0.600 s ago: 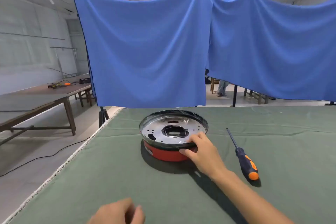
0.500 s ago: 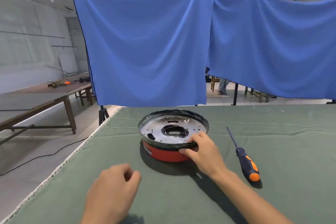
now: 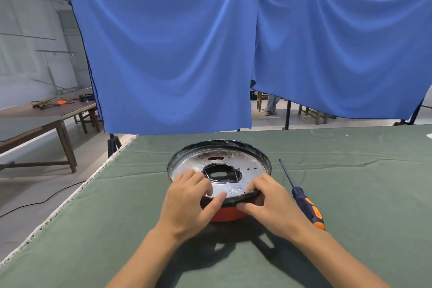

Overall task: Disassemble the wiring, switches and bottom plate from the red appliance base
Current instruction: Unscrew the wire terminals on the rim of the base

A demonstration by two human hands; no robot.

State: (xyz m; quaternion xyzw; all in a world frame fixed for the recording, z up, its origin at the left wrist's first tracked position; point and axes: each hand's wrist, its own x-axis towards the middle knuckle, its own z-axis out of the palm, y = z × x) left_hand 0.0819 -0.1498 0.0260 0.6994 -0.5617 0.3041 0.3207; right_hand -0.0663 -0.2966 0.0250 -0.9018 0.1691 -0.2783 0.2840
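Gripping the near rim of the round red appliance base (image 3: 224, 215) with both hands, we have it upside down on the green cloth-covered table (image 3: 350, 194), nearer the left edge than the right and about midway between the near and far edges. Our left hand (image 3: 189, 201) lays its fingers on the shiny round metal bottom plate (image 3: 233, 159) while the thumb hooks over the black rim band. Our right hand (image 3: 268, 203) pinches that same rim, fingers curled over the top and thumb underneath.

We judge the plate's stamped sheet metal to be thin, with sharp edges around the irregular central cut-out (image 3: 221, 172) and the small punched holes; a finger slipping across the polished, slick surface could get cut. Prying upward while any screw is seated could bend the plate. We cannot tell whether any screws remain. The cloth is soft and wrinkled, so the smooth base could skid or drag the fabric. The long-shafted screwdriver with the dark blue and orange handle (image 3: 304, 199) lies just beside our right hand, and a sudden jerk could knock it rolling.
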